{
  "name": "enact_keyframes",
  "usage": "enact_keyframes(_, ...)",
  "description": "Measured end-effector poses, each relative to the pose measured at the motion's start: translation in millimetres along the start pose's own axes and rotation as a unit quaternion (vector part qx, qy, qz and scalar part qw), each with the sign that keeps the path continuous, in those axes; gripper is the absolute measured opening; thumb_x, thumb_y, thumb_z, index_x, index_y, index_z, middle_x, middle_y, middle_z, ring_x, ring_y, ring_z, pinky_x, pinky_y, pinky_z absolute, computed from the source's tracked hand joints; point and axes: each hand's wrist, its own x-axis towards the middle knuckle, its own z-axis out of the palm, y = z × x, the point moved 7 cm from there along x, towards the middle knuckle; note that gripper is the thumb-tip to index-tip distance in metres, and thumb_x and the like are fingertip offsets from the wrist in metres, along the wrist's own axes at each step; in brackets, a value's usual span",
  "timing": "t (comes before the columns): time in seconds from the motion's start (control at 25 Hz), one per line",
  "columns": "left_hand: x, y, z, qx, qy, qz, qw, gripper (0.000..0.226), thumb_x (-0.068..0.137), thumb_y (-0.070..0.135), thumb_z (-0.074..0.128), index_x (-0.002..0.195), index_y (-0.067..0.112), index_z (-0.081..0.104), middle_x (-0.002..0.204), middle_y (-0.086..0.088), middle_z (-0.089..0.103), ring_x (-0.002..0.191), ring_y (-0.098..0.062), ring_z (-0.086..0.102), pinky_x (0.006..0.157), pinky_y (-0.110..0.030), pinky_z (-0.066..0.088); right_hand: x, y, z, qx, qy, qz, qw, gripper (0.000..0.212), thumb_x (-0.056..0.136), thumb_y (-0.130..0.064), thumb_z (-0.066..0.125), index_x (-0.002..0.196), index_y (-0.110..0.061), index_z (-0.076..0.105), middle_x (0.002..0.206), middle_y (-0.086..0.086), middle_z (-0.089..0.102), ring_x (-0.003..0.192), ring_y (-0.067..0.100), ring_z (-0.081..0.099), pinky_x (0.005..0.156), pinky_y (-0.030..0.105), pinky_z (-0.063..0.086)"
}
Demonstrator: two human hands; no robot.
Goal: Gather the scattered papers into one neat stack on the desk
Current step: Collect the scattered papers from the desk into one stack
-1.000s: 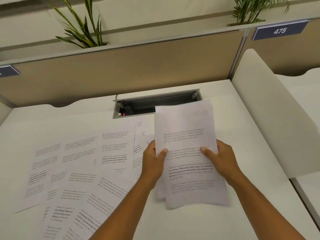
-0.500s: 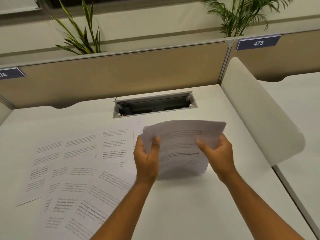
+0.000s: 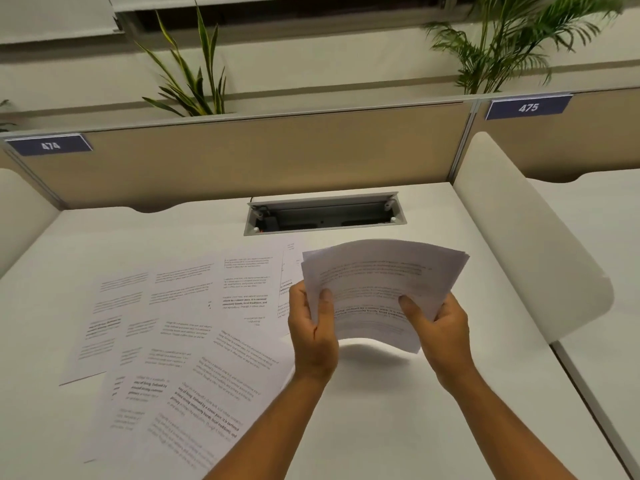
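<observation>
Both hands grip a bundle point(image 3: 381, 292) of sheets above the desk point(image 3: 398, 410), the left hand point(image 3: 313, 336) pinching its left edge and the right hand point(image 3: 440, 329) its right, the pages bowed and their far edges fanned unevenly. More papers point(image 3: 180, 341) lie spread and overlapping on the desk to the left. The step in hand appears to be squaring the bundle; next, likely, tapping its edges flush, then collecting the loose sheets.
</observation>
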Motion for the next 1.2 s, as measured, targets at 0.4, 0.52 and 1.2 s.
enact_keyframes(0.4,-5,-15,-26,0.015,-0.016,-0.035,0.999,0.028,0.111,0.034,0.046,0.132,0.050,0.057,0.116,0.031,0.068,0.114,-0.005,0.070,0.077,-0.020,0.065,-18,7,24,-0.041,0.002,0.009,0.999,0.021,0.100,-0.037,0.071,0.118,-0.048,0.071,0.111,-0.019,0.079,0.100,0.004,0.075,0.068,0.015,0.062)
enact_keyframes(0.52,-7,-38,-45,0.051,-0.042,-0.084,0.994,0.021,0.114,0.025,0.046,0.130,0.031,0.058,0.122,0.015,0.070,0.112,-0.016,0.072,0.082,-0.024,0.067,-30,22,34,-0.087,-0.013,0.045,0.995,0.018,0.103,-0.028,0.068,0.117,-0.040,0.070,0.103,-0.015,0.080,0.097,0.011,0.076,0.071,0.018,0.064)
enact_keyframes(1.2,13,-150,-354,0.548,-0.096,-0.420,0.717,0.187,0.028,0.109,0.060,0.168,0.012,-0.017,0.177,-0.021,-0.022,0.163,-0.045,-0.021,0.126,-0.072,-0.004,-82,106,78,-0.047,0.025,0.259,0.965,0.009,0.103,-0.016,0.068,0.107,-0.020,0.075,0.118,0.012,0.078,0.103,0.042,0.074,0.098,0.058,0.057)
